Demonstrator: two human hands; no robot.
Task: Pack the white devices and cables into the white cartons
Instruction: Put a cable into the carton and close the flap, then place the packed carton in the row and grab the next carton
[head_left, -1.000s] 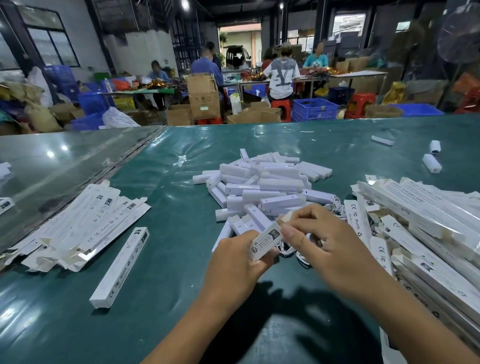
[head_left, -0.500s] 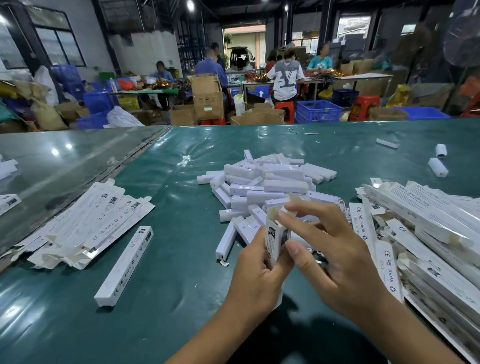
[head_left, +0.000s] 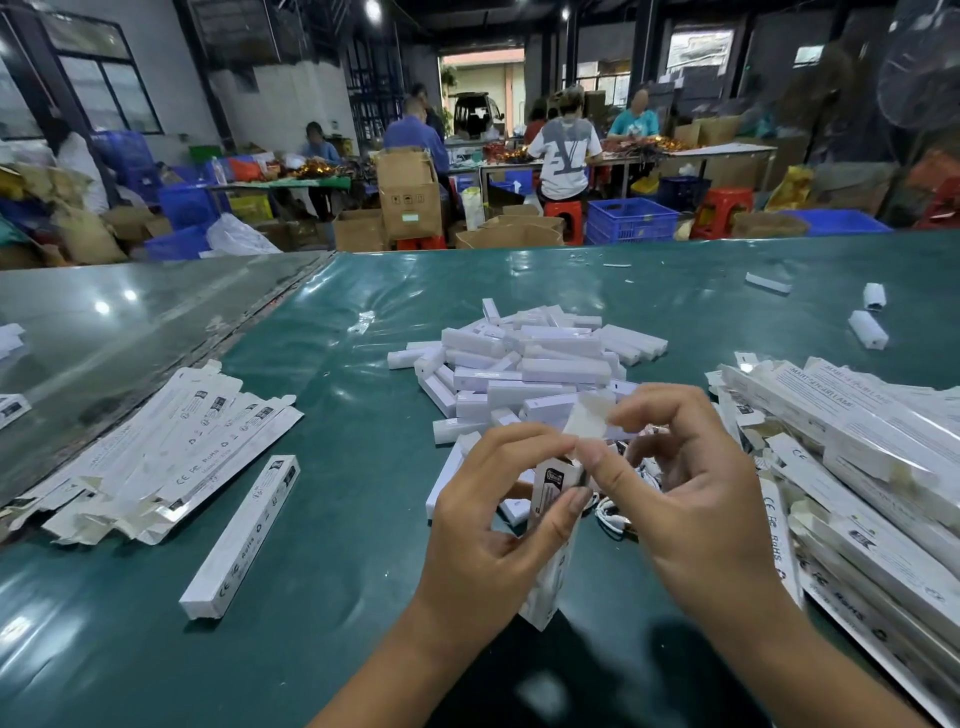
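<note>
My left hand (head_left: 488, 525) grips a long white carton (head_left: 551, 540) that stands nearly upright on the green table, its top end open. My right hand (head_left: 691, 488) pinches the carton's top flap (head_left: 587, 421) between thumb and forefinger. Behind my hands lies a heap of white devices (head_left: 524, 364). White cables (head_left: 610, 514) lie on the table just under my right hand, partly hidden. Whether anything is inside the carton cannot be seen.
Flat unfolded cartons (head_left: 156, 452) are piled at the left, with one assembled carton (head_left: 244, 535) lying beside them. A big stack of cartons (head_left: 862, 467) fills the right side. Loose devices (head_left: 866, 328) lie at the far right. People work at tables in the background.
The carton has swung from lying slanted in my hands to standing upright. My right hand has lifted its top flap open.
</note>
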